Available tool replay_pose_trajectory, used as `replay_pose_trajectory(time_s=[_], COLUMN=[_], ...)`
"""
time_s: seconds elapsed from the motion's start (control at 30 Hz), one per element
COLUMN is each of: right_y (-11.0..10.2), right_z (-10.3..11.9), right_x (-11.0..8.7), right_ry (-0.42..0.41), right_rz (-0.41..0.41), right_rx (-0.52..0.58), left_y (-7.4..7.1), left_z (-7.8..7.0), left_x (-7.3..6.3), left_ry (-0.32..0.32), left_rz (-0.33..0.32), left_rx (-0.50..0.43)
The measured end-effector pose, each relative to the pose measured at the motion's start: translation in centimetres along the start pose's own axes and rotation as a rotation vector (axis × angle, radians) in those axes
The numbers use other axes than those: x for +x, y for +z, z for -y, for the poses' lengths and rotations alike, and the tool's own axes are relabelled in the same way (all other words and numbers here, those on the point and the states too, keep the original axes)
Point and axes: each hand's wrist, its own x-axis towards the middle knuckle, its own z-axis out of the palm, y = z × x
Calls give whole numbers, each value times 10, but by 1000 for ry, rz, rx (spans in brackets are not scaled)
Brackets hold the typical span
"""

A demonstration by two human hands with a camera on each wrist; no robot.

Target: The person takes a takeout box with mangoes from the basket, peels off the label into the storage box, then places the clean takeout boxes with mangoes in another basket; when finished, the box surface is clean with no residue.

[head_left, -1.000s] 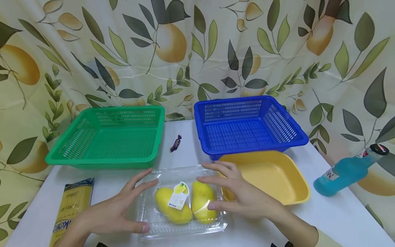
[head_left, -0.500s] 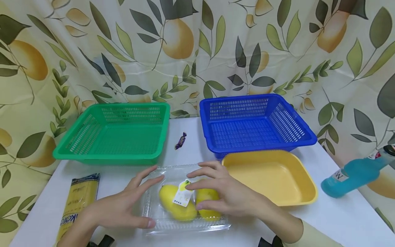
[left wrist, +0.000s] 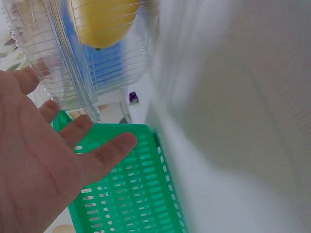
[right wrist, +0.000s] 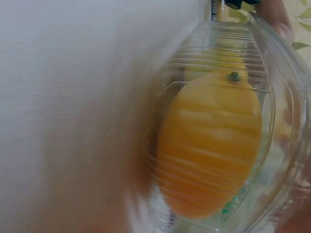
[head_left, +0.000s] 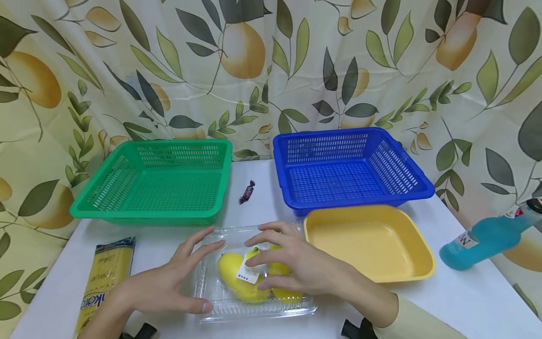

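Observation:
A clear plastic clamshell box (head_left: 254, 311) lies on the white table, its lid over two yellow mangoes: one on the left (head_left: 230, 270), one on the right (head_left: 289, 296). A white tag (head_left: 247, 274) with a fruit picture shows on top. My left hand (head_left: 167, 285) is spread at the box's left edge, fingers straight and thumb by the front corner; in the left wrist view its fingertips lie along the rim. Over the right half is my right hand (head_left: 302, 266), fingers slightly bent, tips near the tag. Whether they touch the lid I cannot tell. It partly hides the right mango.
Behind stand a green basket (head_left: 148, 214) and a blue basket (head_left: 355, 201), with a small wrapped candy (head_left: 247, 192) between them. A yellow tub (head_left: 368, 212) adjoins the blue basket. A yellow packet (head_left: 111, 263) lies left; a blue drink bottle (head_left: 482, 242) stands right.
My right hand has moved left across the lid, from the right mango towards the tag. The left hand has stayed at the box's left edge. The view has shifted slightly.

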Motion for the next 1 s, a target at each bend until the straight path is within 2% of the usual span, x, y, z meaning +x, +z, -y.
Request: replay_pose_trajectory(time_s=[0.5, 0.77, 1.0], right_y=[5, 9, 12], right_z=[0, 3, 2], right_x=[12, 14, 14], right_ry=[-182, -213, -233], right_rz=[8, 48, 49], right_rx=[-159, -175, -189], left_y=[2, 1, 3], left_z=[2, 2, 5], left_x=[0, 0, 1], left_ry=[14, 0, -9], left_rz=[-9, 3, 7], left_rx=[-11, -19, -33])
